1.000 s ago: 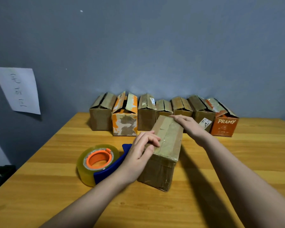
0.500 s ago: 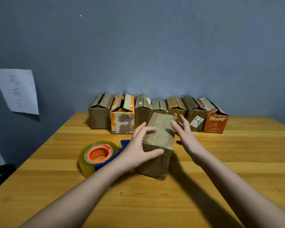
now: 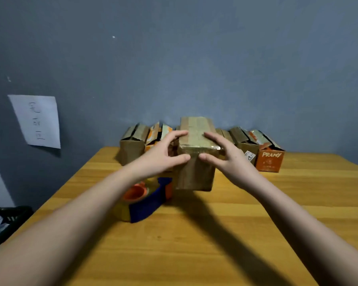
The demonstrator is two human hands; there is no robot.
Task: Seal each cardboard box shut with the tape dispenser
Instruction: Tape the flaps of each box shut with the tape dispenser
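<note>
On the head view, my left hand (image 3: 163, 156) and right hand (image 3: 225, 156) grip the taped box (image 3: 195, 157) from either side, fingers over its top, thumbs on its near face. It stands upright on the bench (image 3: 225, 234), or just clear of it; I cannot tell which. Its top runs lengthways away from me, toward the row of open boxes (image 3: 247, 141) against the wall. The tape dispenser (image 3: 147, 200) lies on the bench under my left forearm, so the left hand is nearer to it. The forearm covers part of the roll, and the held box hides the row's middle boxes.
</note>
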